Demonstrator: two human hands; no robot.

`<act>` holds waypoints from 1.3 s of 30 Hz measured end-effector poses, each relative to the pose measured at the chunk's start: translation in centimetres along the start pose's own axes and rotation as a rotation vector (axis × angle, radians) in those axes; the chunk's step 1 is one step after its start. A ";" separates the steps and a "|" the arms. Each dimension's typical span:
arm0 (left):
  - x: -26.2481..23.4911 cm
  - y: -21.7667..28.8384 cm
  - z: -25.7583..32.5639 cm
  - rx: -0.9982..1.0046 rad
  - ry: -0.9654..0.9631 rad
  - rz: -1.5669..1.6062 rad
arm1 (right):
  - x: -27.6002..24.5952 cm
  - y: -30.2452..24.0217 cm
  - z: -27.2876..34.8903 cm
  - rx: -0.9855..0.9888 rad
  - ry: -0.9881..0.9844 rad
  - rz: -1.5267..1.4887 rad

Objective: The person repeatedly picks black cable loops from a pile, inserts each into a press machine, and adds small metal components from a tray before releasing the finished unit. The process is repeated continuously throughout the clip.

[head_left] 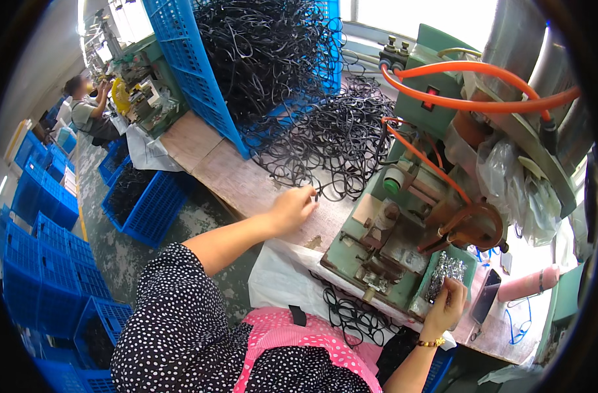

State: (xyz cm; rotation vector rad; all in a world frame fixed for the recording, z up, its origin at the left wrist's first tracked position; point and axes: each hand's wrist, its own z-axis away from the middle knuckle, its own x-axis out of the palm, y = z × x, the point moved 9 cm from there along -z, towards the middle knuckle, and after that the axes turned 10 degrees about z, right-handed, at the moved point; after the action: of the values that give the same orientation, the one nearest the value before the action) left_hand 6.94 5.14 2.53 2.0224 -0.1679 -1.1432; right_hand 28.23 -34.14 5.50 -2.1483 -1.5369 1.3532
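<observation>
My left hand (294, 211) is over the wooden table, at the near edge of a heap of black cord loops (351, 137). Its fingers are pinched together, and a short bit of a black loop shows at the fingertips. On the right, my right hand (447, 305) is bent over a green tray (468, 267) full of small shiny metal pieces (446, 272). Those fingers are closed, with their tips down at the pieces; what they hold, if anything, is hidden. Between my hands stands a green bench machine (391, 242) with a metal clamp or die area.
A blue crate (201, 72) spills black loops onto the table. Orange air hoses (482, 69) arch over the machine. More loops (361, 318) hang at my lap. A phone (487, 296) and pink bottle (528, 284) lie right. Another person (89, 111) sits far left, beyond stacked crates (43, 183).
</observation>
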 end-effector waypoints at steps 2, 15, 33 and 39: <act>-2.8 1.8 -0.6 0.198 0.178 0.004 | -0.2 -0.5 -0.1 -0.021 0.015 0.042; -7.2 -0.6 -8.8 0.366 0.023 -0.933 | -0.6 -0.4 -0.1 -0.006 0.044 0.069; -5.4 12.3 2.4 -0.063 0.201 0.995 | -0.8 -3.6 -1.3 0.275 -0.050 -0.662; -4.1 13.9 5.2 -0.075 0.169 1.083 | 0.2 -6.7 -1.4 0.382 -0.124 -0.898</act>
State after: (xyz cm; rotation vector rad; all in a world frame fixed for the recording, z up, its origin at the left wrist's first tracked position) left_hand 4.01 -5.38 13.45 1.5476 -0.9706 -0.2773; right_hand 24.83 -30.45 10.20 -0.9488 -1.7602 1.2816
